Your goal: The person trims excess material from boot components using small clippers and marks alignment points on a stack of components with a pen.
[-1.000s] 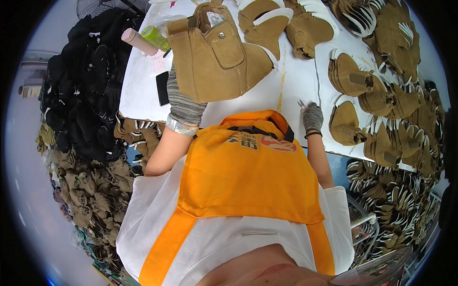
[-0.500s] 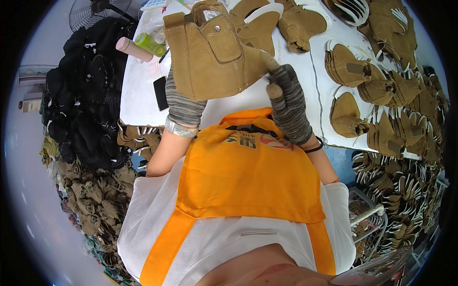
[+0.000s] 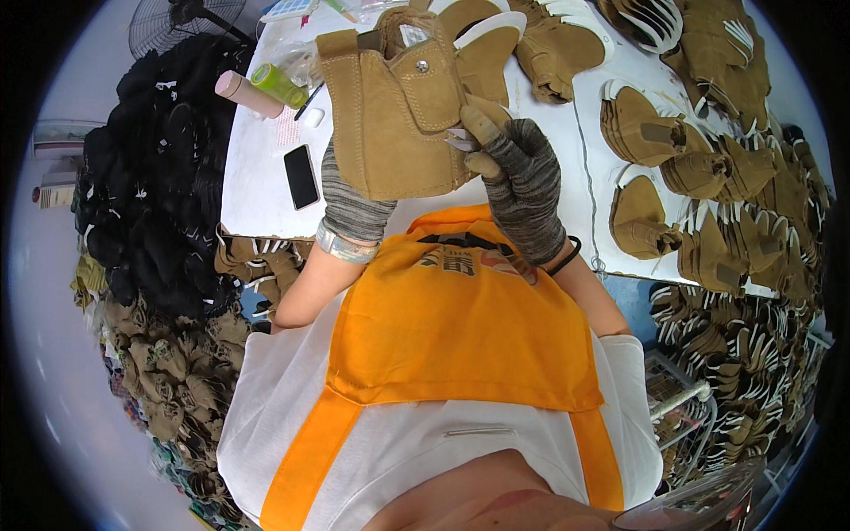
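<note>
R fingers [image 3: 482,133], in a grey knit glove w/ tan tips, are closed in a pinch on something small and pale at the lower R edge of the tan suede boot upper [image 3: 398,115]; can't tell if it's a tool, a tag or a bit of lining. The right hand [image 3: 522,186] sits just below and R of the piece, wrist turned in toward the chest. The left hand [image 3: 354,199] is mostly hidden behind the upper and seems to carry it from underneath, but its fingers don't show, so can't tell how they grip. The upper is held up off the white table [image 3: 257,190], just above the orange apron [image 3: 460,327], snap flap facing the camera. To do this well, I'd judge: keep the L support steady so the edge doesn't flop, work in short pinches along the seam, keep the piece close to the body. Around it: black phone [image 3: 301,175] on the table at L, more tan uppers [image 3: 655,142] laid out at R, black pile [image 3: 150,177] beyond the table at far L.
</note>
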The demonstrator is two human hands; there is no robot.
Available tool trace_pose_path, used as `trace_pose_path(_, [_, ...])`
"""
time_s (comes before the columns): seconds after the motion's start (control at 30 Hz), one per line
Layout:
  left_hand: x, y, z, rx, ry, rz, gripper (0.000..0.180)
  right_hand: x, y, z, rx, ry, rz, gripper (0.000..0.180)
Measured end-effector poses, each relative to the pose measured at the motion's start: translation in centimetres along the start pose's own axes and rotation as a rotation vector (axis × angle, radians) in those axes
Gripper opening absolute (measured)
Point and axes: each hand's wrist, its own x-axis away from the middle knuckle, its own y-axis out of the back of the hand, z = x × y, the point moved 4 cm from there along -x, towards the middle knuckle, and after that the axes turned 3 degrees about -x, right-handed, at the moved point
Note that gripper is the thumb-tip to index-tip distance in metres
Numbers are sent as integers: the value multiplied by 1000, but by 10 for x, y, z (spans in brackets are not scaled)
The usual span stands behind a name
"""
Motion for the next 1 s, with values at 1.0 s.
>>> trace_pose_path(1.0, [-16, -26, 8, 66, -63, 90, 46, 14, 3, -11, -51, -57, -100, 43])
